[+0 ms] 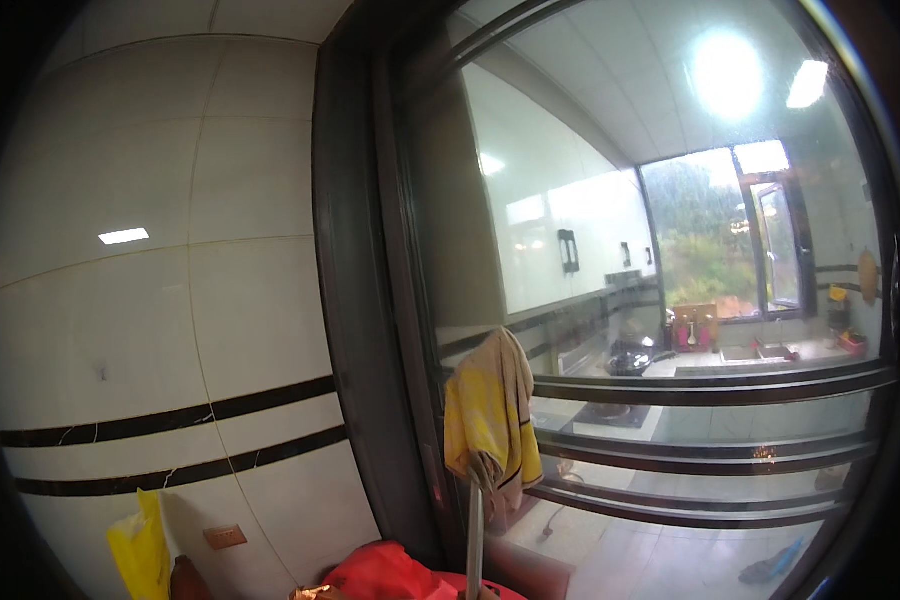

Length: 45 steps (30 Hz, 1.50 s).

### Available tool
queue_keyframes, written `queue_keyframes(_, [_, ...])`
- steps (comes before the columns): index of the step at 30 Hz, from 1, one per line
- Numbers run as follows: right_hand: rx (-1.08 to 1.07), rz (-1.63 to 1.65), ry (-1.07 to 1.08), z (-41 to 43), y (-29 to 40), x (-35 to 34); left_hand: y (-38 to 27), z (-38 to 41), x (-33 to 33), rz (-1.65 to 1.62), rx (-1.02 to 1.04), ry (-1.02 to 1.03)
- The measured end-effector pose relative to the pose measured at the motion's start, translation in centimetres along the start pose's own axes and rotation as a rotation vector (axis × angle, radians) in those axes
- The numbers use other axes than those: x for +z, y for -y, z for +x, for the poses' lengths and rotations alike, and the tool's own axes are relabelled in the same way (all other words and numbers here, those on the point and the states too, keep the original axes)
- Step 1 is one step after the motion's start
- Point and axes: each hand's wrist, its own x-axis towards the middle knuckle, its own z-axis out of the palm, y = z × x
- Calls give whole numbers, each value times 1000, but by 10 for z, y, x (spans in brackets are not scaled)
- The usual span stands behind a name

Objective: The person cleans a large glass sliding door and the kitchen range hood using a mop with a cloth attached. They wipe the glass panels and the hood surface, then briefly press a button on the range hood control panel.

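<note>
Neither of my hands is in view. Before me stands a dark-framed glass sliding door [690,386] with several horizontal bars. A yellow and beige cloth [491,420] hangs bunched near the door's left side, its lower end gathered in folds. Below the cloth a narrow, pale, pole-like piece [474,544] runs down to the bottom edge; I cannot tell what it belongs to. At the bottom lies a crumpled red plastic bag [382,574].
A yellow bag [136,544] and a brown bottle-like object [186,579] stand by the tiled wall [262,315], near a wall socket [225,536]. Through the glass show white cabinets [529,247], a wok [634,362], a sink [742,352] and a window [697,240].
</note>
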Motion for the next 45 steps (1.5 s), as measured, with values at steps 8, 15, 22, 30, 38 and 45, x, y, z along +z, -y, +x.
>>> queue_keyframes(8, [-19,588,43,198,118,-45,-44,2,-40,38,83,66])
queue_keyframes(15, [-117,583,-187,360,230,-141,-132,57,-39,64,199,189])
queue_keyframes(22, [-43,314,-80,195,127,-140,-25,-30,57,-222,138,135])
queue_keyframes(30, [285,93,-331,-82,51,-26,-3,-54,49,-241,56,257])
queue_keyframes(38, [272,95,-390,-70,101,-28,-6,-56,36,-245,92,332])
queue_keyframes(45, [5,323,-366,128,186,-132,-28,-48,13,-201,156,414])
